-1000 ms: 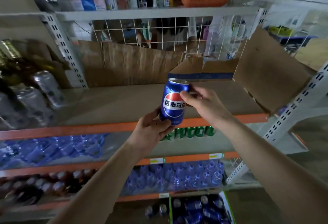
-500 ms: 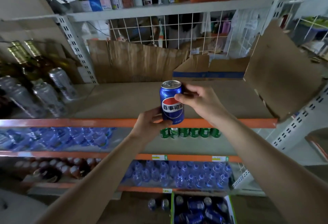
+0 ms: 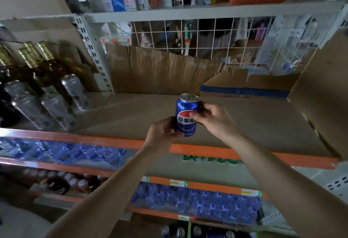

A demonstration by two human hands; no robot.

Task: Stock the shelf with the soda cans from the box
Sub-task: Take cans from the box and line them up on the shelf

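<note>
A blue soda can with a red, white and blue logo stands upright in both my hands, just above the front edge of the cardboard-lined shelf. My left hand grips its lower left side. My right hand holds its right side, thumb across the logo. At the bottom edge of the view, the box on the floor shows the tops of several more cans.
Silver cans and dark bottles fill the left bay. Torn cardboard lines the back, and a big flap stands at the right. Below are green cans and blue water bottles. An orange rail edges the shelf.
Both hands have carried the can a little forward and up over the shelf's front edge. My right thumb now lies across the logo. The view has shifted closer to the shelf.
</note>
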